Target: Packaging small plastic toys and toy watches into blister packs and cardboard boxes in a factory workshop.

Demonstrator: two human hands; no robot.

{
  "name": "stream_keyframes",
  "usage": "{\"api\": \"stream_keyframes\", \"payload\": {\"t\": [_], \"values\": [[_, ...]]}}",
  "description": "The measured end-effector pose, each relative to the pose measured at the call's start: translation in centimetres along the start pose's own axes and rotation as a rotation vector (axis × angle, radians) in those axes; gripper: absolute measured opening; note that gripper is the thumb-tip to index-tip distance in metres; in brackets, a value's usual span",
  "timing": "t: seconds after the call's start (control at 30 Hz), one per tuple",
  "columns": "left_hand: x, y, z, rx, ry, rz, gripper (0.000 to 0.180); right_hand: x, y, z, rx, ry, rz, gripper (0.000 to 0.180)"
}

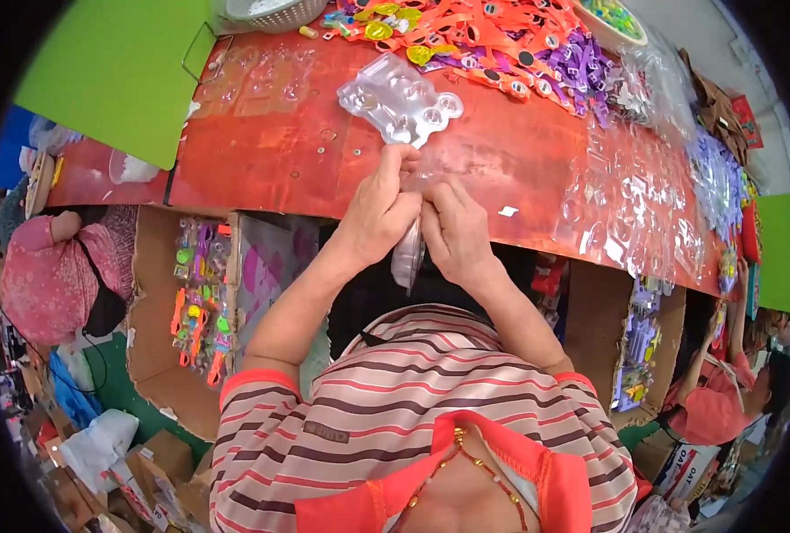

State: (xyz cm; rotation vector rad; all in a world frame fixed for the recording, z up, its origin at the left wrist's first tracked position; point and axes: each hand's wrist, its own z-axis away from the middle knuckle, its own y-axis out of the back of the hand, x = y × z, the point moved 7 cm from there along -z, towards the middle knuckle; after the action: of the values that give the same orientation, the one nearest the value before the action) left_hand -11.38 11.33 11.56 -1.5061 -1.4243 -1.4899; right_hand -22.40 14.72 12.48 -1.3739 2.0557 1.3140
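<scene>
Near the table's front edge, my left hand (pixel 382 209) and my right hand (pixel 455 229) are close together, fingers pinched. Between them they grip a transparent plastic blister tray (pixel 407 258), whose lower end hangs below my hands over the table edge. My fingers hide its upper part. Just beyond my left fingertips lies a stack of transparent blister trays (pixel 399 96) with moulded round hollows. I cannot tell whether the left fingertips touch that stack.
Orange and purple toy watch straps (pixel 484 35) are heaped at the back. Blister trays cover the red table (pixel 262 160) at right (pixel 630 209) and far left (pixel 257 75). Cardboard boxes (pixel 159 311) with packed toys stand below. A green board (pixel 111 71) rises at left. Other people sit on both sides.
</scene>
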Motion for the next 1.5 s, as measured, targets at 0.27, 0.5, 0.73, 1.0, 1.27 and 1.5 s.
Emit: {"api": "stream_keyframes", "payload": {"t": [0.27,0.5,0.73,1.0,1.27,1.5], "values": [[-0.8,-0.8,1.4,0.15,0.107,0.192,0.053,0.2,0.4,1.0,0.127,0.056,-0.042,0.007],[0.9,-1.1,1.3,0.097,-0.152,-0.183,0.052,-0.2,0.1,1.2,0.104,0.155,0.031,0.006],[-3.3,-0.1,1.2,0.242,0.12,0.03,0.042,1.7,0.2,2.1,0.091,-0.039,-0.09,0.006],[-0.4,-3.1,1.2,0.211,-0.228,-0.186,0.041,4.8,1.3,2.4,0.051,-0.48,-0.323,0.024],[-3.9,3.4,-5.2,0.319,0.007,0.367,0.037,3.6,19.1,5.5,0.687,-0.236,-0.776,0.026],[-6.8,8.3,-11.6,0.487,0.161,0.441,0.039,2.3,31.0,12.4,1.212,-0.164,-0.519,0.032]]}}
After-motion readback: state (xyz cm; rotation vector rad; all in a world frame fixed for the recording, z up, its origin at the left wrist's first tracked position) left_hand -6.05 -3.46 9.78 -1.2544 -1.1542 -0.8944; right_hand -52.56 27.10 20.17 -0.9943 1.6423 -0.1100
